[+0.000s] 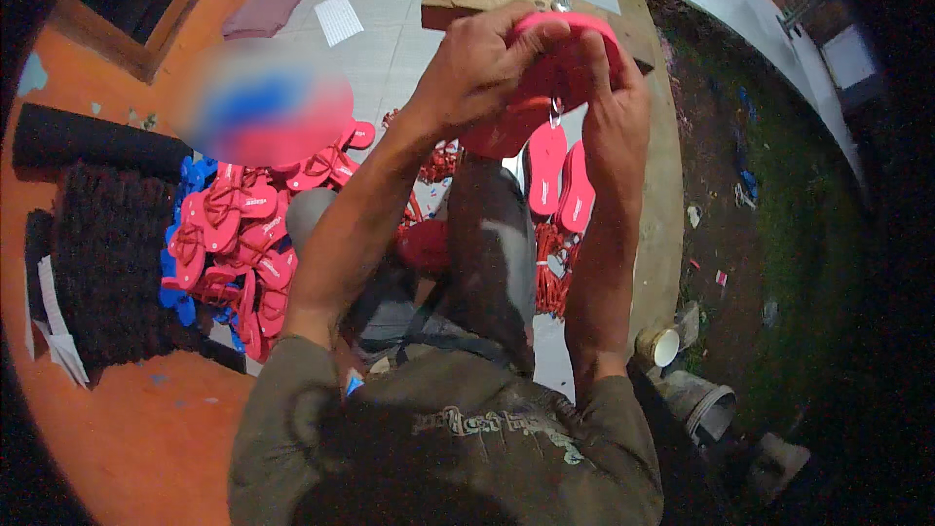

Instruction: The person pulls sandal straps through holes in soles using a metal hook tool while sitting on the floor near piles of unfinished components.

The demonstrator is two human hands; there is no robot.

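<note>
My left hand (487, 68) and my right hand (616, 83) both grip a pink flip-flop sole (565, 73), raised in front of me and bent between them. The fingers of each hand are closed on its edges. A small shiny metal piece (555, 113) shows at the sole's underside; its kind is unclear. Just behind the sole lies a wooden beam (467, 0), with a metal fitting (560, 0) standing up from it at the sole's top edge. Whether the sole touches that fitting I cannot tell. Below my right hand, two pink soles (547, 168) lie side by side.
A heap of pink sandals (243, 219) with red straps lies at the left, beside blue soles (180, 273) and a dark stack (112, 263). Red straps (551, 282) are bundled near my leg. Paper (339, 19) lies on the pale floor. Buckets (706, 407) stand at the lower right.
</note>
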